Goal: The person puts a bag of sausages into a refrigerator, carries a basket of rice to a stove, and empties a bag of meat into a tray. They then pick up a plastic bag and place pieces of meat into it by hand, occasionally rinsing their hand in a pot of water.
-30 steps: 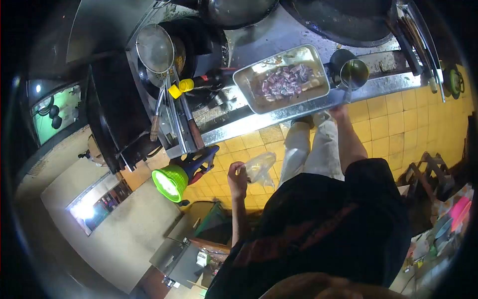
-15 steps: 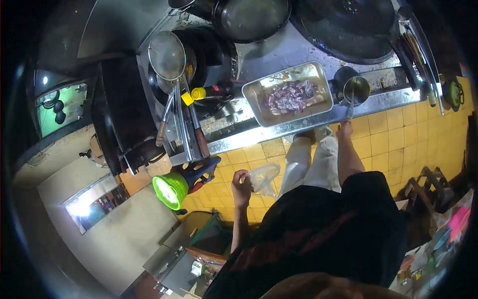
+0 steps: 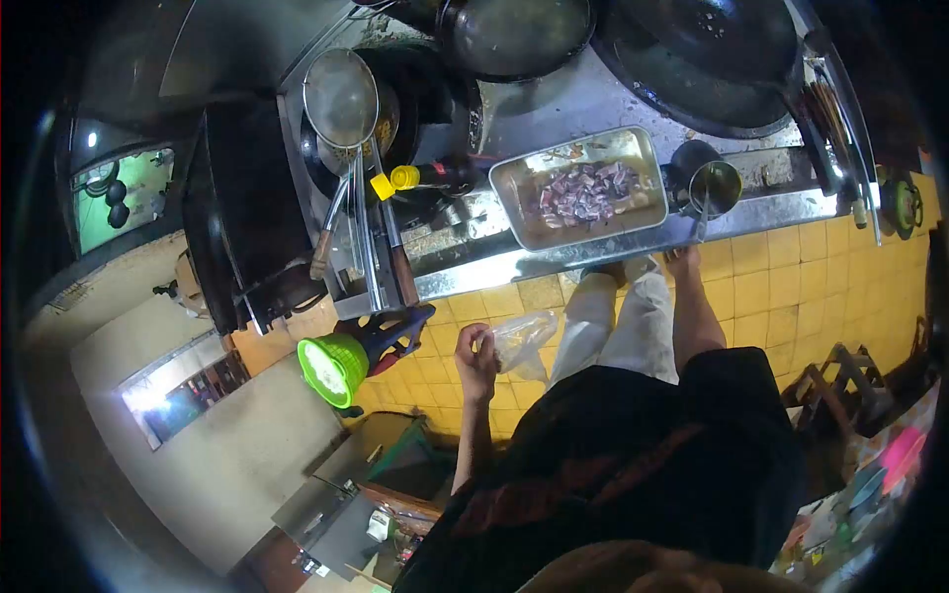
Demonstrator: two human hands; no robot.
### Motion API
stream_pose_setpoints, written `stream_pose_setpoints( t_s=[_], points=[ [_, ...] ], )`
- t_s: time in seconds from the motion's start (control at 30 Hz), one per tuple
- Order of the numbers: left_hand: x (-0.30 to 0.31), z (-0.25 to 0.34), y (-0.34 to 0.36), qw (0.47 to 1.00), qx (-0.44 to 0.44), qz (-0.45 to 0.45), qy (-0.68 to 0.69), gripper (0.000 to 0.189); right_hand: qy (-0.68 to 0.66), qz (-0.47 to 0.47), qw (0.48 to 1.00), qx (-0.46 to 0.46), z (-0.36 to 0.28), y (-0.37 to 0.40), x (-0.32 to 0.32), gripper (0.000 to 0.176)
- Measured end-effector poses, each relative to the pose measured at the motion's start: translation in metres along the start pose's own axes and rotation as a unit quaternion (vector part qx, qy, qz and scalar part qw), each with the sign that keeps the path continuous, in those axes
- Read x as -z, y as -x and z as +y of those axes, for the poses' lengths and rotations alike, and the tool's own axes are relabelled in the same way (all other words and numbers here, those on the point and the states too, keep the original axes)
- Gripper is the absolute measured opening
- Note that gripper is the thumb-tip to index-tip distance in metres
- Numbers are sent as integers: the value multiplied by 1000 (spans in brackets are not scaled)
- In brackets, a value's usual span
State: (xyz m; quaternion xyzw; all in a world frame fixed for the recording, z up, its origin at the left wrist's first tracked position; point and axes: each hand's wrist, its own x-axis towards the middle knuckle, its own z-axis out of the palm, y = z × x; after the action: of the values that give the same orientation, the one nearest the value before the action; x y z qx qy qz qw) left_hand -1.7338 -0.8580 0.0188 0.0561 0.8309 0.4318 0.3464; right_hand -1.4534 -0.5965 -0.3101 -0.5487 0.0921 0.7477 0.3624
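My left hand (image 3: 476, 361) is closed on a clear plastic bag (image 3: 524, 341), which hangs over the yellow floor in front of the counter. My right hand (image 3: 682, 261) is at the counter's front edge, just below the handle of a spoon (image 3: 703, 217); its fingers are small and partly hidden, so their grip is unclear. The spoon stands in a dark metal cup (image 3: 716, 188) at the edge. Left of the cup, a rectangular metal tray (image 3: 641, 225) holds cut purplish-red pieces in some liquid. A dark bottle (image 3: 445, 176) with a yellow cap lies or leans beside the tray.
A round strainer (image 3: 340, 99) and several long-handled utensils (image 3: 366, 237) lie at the left of the counter (image 3: 593, 259). Large dark pans (image 3: 514, 40) and a wide wok (image 3: 682, 89) stand behind. A green basket (image 3: 333, 369) is at the lower left.
My right hand has dropped slightly away from the spoon handle. My left hand still holds the bag, which has shifted a little. The view has moved slightly.
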Motion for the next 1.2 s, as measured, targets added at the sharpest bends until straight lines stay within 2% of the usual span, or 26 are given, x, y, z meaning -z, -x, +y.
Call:
stream_pose_setpoints(
  t_s=[0.03, 0.13, 0.2, 0.23, 0.27, 0.3, 0.33, 0.37, 0.43, 0.47, 0.5, 0.53, 0.6, 0.63, 0.7, 0.73, 0.8, 0.83, 0.9, 0.93, 0.97, 1.03, 1.07, 1.1, 1.17, 1.2],
  points=[
    [-1, 0, -1, 1000, 1, 3, 2, 13, 3, -1, 1000, -1, -6, 3, -5, 35],
    [-2, -2, -5, 999, -34, 10, 10, 10, -10, -9, 994, -108, -10, 3, -16, 28],
    [-7, 10, -2, 999, -31, 18, 25, 11, 78, 122, 989, 17, -3, -22, 8, 21],
    [-9, 14, -2, 999, -28, 21, 35, 11, 86, 116, 989, 21, -1, -40, 29, 21],
    [-8, 5, -8, 996, -81, 24, 6, 12, 191, 107, 974, 64, 2, -58, 59, 18],
    [-9, 11, -5, 996, -80, 22, 13, 12, 290, 100, 946, 107, 0, -57, 78, 16],
    [-12, 24, -3, 999, -42, 23, 16, 14, 430, 37, 882, 189, 1, -44, 79, 16],
    [-15, 32, -3, 1000, -6, 22, 22, 18, 557, -26, 786, 267, 7, -27, 71, 17],
    [-18, 21, -9, 999, -10, -1, 38, 22, 521, -204, 778, 285, 18, 35, 41, 18],
    [-23, 6, -18, 997, -71, 9, 5, 21, 540, -139, 821, 125, 21, 90, -2, 23],
    [-26, -2, -22, 991, -130, 21, -29, 21, 571, -181, 795, 96, 20, 159, -56, 28],
    [-32, 6, -17, 992, -129, -1, 2, 24, 609, -233, 742, 156, 27, 197, -84, 29],
    [-40, 19, -7, 994, -108, -19, 22, 27, 543, -338, 737, 220, 51, 246, -120, 36],
    [-43, 23, -5, 995, -90, -34, 34, 29, 622, -391, 621, 273, 57, 247, -127, 43],
    [-47, 19, -4, 989, -85, -63, 101, 24, 736, -336, 545, 219, 59, 292, -166, 42],
    [-50, 17, -4, 981, -142, -71, 113, 22, 741, -332, 540, 221, 63, 292, -168, 42],
    [-43, -3, -16, 971, -211, -75, 83, 24, 711, -360, 495, 345, 68, 288, -173, 38],
    [-35, -5, -18, 970, -211, -74, 91, 24, 715, -361, 488, 346, 65, 292, -176, 38],
    [-20, -8, -21, 986, -144, 50, -61, 22, 719, -357, 467, 372, 59, 302, -181, 31],
    [-16, -6, -20, 987, -145, 51, -54, 22, 773, -322, 440, 323, 53, 301, -184, 27],
    [-11, -1, -18, 988, -133, 8, 76, 23, 776, -323, 434, 325, 48, 294, -184, 27],
    [-5, 4, -13, 937, -102, -75, 325, 35, 756, -302, 520, 258, 44, 264, -179, 22],
    [-5, 4, -13, 930, -96, -114, 336, 35, 734, -349, 569, 126, 37, 253, -187, 25],
    [-5, 0, -19, 929, -99, -106, 340, 35, 736, -355, 563, 125, 28, 243, -196, 25],
    [0, -9, -27, 924, -342, -57, 159, 26, 722, -470, 483, 155, 10, 262, -229, 33],
    [7, -10, -28, 937, -297, -63, 172, 23, 716, -489, 458, 195, 2, 250, -237, 37]
  ],
)
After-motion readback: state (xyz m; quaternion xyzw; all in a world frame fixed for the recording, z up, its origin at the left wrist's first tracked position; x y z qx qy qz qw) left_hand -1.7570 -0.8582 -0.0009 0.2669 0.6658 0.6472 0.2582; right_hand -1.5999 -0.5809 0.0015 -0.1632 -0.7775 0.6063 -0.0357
